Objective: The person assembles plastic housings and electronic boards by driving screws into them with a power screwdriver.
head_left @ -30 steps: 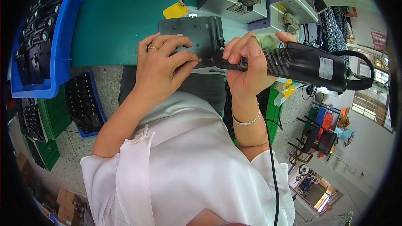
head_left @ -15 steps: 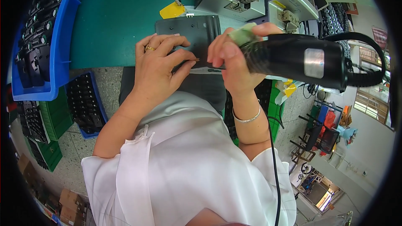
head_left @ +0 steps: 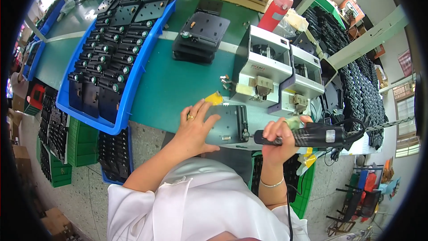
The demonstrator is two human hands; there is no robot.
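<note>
A flat black plate with a tube-like part along its right side lies at the near edge of the green table. A small metal piece rests on its near end. My left hand is over the plate's left side, fingers spread and holding nothing. My right hand is wrapped round a black corded electric screwdriver with a greenish wrap on it. The tool lies roughly level, its tip pointing left toward the plate's lower right corner.
On the left stands a blue bin full of black parts. Stacked black plates sit farther back. Two grey-white machines stand at right, with a red bottle behind. A yellow piece and small metal parts lie beyond the plate.
My left fingers have gone from a pinch over the plate to spread apart. The screwdriver has moved lower and away to the plate's right. The view now takes in more of the table.
</note>
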